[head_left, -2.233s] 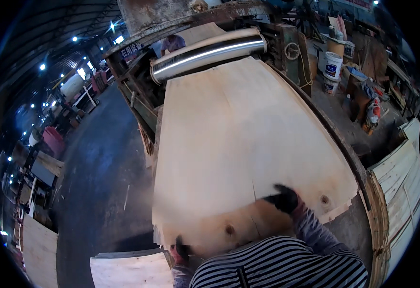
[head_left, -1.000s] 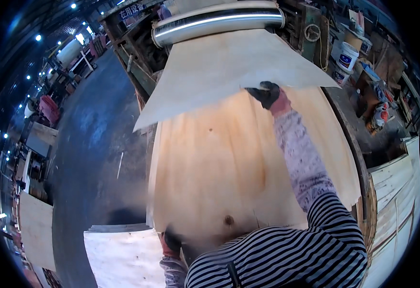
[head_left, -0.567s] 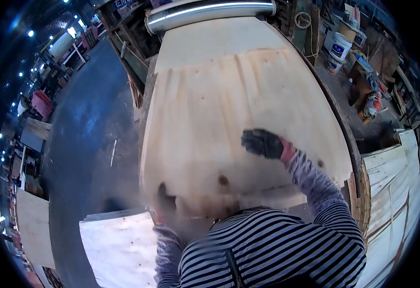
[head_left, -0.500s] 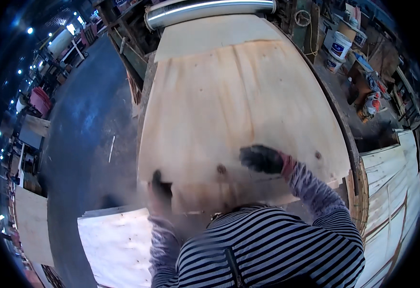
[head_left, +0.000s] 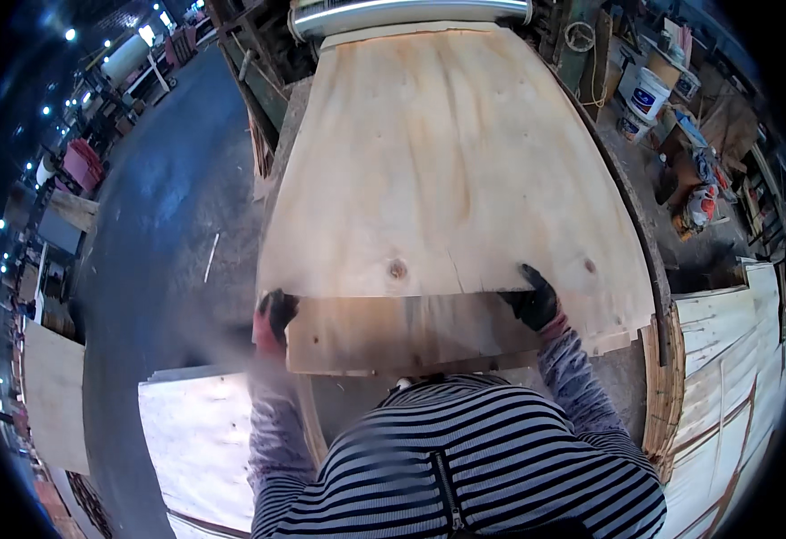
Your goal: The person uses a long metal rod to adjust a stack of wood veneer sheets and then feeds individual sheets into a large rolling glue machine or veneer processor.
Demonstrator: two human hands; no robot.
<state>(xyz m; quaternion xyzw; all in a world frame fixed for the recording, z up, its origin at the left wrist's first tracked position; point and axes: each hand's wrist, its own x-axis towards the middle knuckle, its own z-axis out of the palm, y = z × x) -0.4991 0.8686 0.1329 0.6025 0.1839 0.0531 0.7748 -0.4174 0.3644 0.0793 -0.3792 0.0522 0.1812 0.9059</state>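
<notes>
Thin veneer sheet (head_left: pixel 451 171), likely floppy and brittle: your gloved left hand (head_left: pixel 274 316) and right hand (head_left: pixel 531 300) had fingers clamped on its near edge.

- The left hand (head_left: pixel 273 316) wears a dark glove with a red cuff.
- The right hand (head_left: pixel 531 299) wears a matching dark glove, pinkish red at the wrist.
- Both sleeves and the top carry black-and-white stripes, with a dark zip down the middle.

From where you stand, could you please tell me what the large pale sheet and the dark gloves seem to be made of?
The large pale sheet looks like thin, unfinished wood veneer: grain lines, knots, a split. The dark gloves on the left hand and right hand look like coated fabric with reddish cuffs, though blur leaves that uncertain.
</notes>
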